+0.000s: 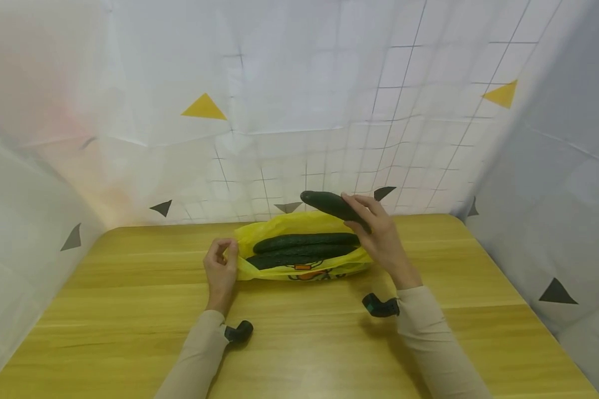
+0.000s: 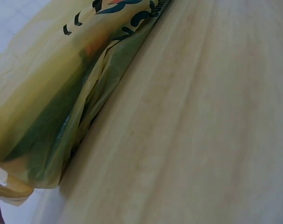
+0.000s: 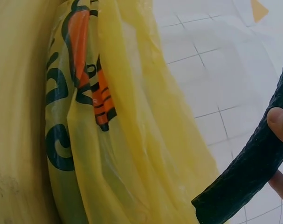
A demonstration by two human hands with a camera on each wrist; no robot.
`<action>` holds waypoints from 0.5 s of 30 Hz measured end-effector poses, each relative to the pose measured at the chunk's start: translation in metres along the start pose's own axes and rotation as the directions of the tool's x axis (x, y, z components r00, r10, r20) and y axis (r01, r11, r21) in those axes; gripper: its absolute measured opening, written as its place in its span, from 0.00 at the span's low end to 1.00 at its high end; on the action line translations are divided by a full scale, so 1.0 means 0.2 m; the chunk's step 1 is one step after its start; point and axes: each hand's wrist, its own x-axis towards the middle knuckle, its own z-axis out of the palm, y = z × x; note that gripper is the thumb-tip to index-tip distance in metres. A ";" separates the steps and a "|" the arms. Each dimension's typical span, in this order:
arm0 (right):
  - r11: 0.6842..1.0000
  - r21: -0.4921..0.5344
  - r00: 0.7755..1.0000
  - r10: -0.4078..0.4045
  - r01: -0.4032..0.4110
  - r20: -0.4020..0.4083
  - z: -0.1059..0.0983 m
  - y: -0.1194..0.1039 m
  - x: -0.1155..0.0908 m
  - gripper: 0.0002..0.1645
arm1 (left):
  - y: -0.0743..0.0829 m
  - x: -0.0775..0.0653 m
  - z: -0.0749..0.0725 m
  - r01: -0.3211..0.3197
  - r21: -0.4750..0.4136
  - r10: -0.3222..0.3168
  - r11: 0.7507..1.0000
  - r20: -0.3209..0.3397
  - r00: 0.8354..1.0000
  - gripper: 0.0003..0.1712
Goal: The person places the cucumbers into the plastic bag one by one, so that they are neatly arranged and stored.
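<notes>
A yellow plastic bag lies on its side at the back of the table, its opening showing several dark green cucumbers inside. At the bag's left end my left hand pinches the edge of the plastic between thumb and fingers. My right hand grips another cucumber above the bag's right part, its far end tilted up to the left. In the right wrist view that cucumber is held between thumb and fingers beside the printed bag. Through the thin bag, cucumbers show dark in the left wrist view.
The wooden table runs back to a white sheeted wall with grid lines and triangle marks. Sheets also hang at the left and right. A black wrist camera sits on the left sleeve, another wrist camera on the right.
</notes>
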 end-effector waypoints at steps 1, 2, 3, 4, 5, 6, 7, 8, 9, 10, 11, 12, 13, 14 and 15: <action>1.000 0.001 1.000 0.000 0.000 0.008 0.00 0.00 0.00 0.38 | 0.00 0.00 0.00 -0.001 -0.001 0.001 1.000 -0.001 1.000 0.11; 1.000 0.002 1.000 0.001 -0.001 0.017 0.01 0.00 0.00 0.37 | 0.00 0.00 0.00 -0.002 -0.001 0.002 1.000 -0.001 1.000 0.11; 1.000 0.006 1.000 0.005 -0.006 0.029 0.01 0.00 0.00 0.37 | 0.00 0.00 0.00 -0.003 0.000 0.003 1.000 -0.002 1.000 0.11; 1.000 0.007 0.999 0.008 -0.009 0.037 0.01 0.00 0.00 0.37 | 0.00 0.00 0.00 -0.005 0.001 0.005 1.000 -0.002 1.000 0.11; 1.000 0.009 0.999 0.011 -0.012 0.047 0.01 0.00 -0.01 0.37 | 0.00 0.00 0.00 -0.007 0.003 0.007 1.000 -0.003 1.000 0.11; 1.000 0.010 0.998 0.014 -0.015 0.056 0.02 0.00 -0.01 0.37 | 0.00 0.00 0.00 -0.008 0.005 0.008 1.000 -0.004 1.000 0.11; 1.000 0.009 0.998 0.016 -0.017 0.063 0.02 0.00 -0.01 0.36 | 0.00 0.00 0.00 -0.010 0.005 0.010 1.000 -0.003 1.000 0.11; 1.000 0.006 0.997 0.018 -0.019 0.069 0.02 0.00 -0.01 0.36 | 0.00 0.00 0.00 -0.010 0.007 0.010 1.000 -0.002 1.000 0.11; 1.000 0.005 0.997 0.020 -0.021 0.074 0.03 0.00 -0.01 0.36 | 0.00 0.00 0.00 -0.007 0.006 0.007 1.000 -0.002 1.000 0.12; 1.000 0.005 0.997 0.020 -0.021 0.076 0.03 0.00 -0.01 0.35 | 0.00 0.00 0.00 -0.006 0.008 0.006 1.000 -0.002 1.000 0.12; 1.000 0.005 0.997 0.022 -0.023 0.078 0.03 0.00 -0.02 0.35 | 0.00 0.00 0.00 -0.004 0.007 0.004 1.000 -0.002 1.000 0.11; 1.000 0.007 0.997 0.024 -0.025 0.080 0.03 0.00 -0.02 0.35 | 0.00 0.00 0.00 -0.002 0.006 0.002 1.000 -0.001 1.000 0.11; 1.000 0.008 0.997 0.025 -0.026 0.079 0.04 0.00 -0.02 0.34 | 0.00 0.00 0.00 -0.002 0.005 0.002 1.000 0.001 1.000 0.11; 0.999 0.011 0.996 0.029 -0.030 0.081 0.04 0.00 -0.02 0.34 | 0.00 0.00 0.00 -0.003 0.006 0.003 1.000 0.001 1.000 0.11; 0.999 0.015 0.996 0.030 -0.031 0.083 0.05 0.00 -0.02 0.34 | 0.00 0.00 0.00 -0.004 0.003 0.004 1.000 0.001 1.000 0.11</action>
